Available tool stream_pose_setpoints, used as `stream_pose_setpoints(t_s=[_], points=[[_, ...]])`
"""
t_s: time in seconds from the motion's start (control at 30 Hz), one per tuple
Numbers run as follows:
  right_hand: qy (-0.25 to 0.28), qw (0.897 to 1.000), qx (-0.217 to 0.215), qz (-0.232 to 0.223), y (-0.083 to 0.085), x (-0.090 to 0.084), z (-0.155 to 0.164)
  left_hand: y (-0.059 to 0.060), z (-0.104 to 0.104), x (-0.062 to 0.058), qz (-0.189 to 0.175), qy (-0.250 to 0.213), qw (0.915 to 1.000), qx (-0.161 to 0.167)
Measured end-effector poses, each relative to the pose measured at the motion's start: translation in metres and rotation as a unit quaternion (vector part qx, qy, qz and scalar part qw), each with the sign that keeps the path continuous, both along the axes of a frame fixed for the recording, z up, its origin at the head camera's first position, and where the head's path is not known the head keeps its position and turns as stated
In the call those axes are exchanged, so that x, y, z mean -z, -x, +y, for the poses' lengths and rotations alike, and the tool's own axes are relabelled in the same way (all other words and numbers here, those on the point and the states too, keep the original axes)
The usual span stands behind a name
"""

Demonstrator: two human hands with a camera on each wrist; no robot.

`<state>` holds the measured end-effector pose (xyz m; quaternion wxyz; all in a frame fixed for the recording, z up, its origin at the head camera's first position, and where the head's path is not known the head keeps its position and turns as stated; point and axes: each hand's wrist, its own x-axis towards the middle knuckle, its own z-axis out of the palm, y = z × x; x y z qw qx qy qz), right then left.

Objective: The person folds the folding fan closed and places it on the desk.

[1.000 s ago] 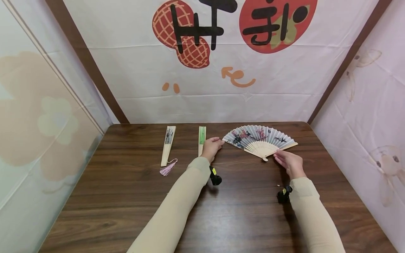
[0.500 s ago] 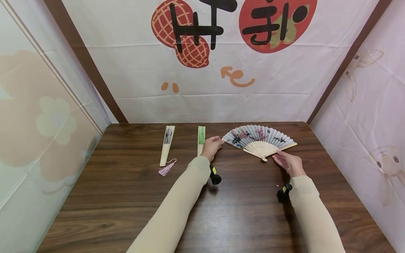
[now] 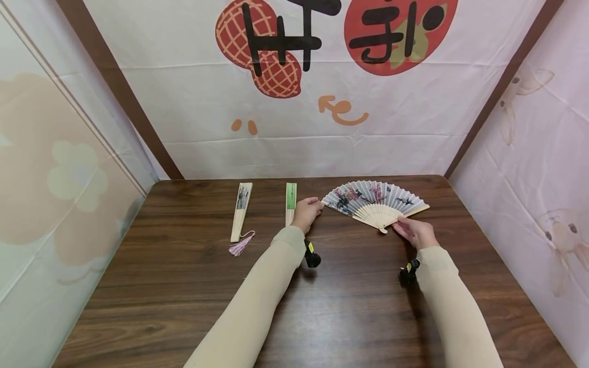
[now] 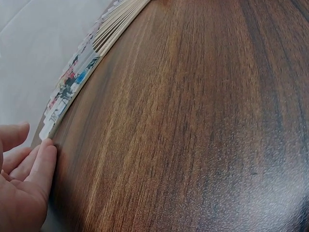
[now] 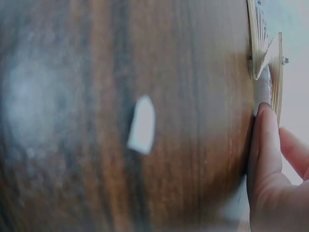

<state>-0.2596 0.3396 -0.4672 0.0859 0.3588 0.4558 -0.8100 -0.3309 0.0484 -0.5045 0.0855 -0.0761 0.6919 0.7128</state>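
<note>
On the far right part of the table [image 3: 349,301] lies a spread fan [image 3: 374,200], flat on the wood. At its left tip rests the left hand [image 3: 306,213], fingers relaxed and touching the edge, not gripping. By the pivot end sits the right hand [image 3: 415,232], fingers straight against the lowest rib, holding nothing. Just left of the left hand lies a folded green fan [image 3: 291,203]; further left, a folded fan with a pink tassel [image 3: 242,210].

The backdrop cloth [image 3: 294,102] bears large black characters over a peanut drawing [image 3: 257,48] and a red circle [image 3: 398,33]; they cannot be read with certainty.
</note>
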Motion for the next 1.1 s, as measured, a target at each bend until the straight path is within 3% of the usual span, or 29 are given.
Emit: stream_pose_setpoints(t_s=[0.2, 0.47, 0.87, 1.1], points=[[0.017, 1.0, 0.017, -0.014, 0.001, 0.002, 0.001, -0.001, 0.0, -0.001, 0.002, 0.011, 0.9999, 0.004], [0.035, 0.999, 0.015, 0.011, -0.001, 0.005, 0.002, -0.001, 0.001, -0.003, 0.006, 0.024, 0.9997, -0.004], [0.061, 0.997, -0.011, 0.048, -0.011, 0.011, 0.003, -0.004, 0.002, 0.0, 0.011, -0.015, 0.9989, -0.043], [0.057, 0.996, -0.017, 0.061, -0.014, 0.01, 0.001, -0.004, -0.001, -0.002, 0.007, -0.028, 0.9988, -0.04]])
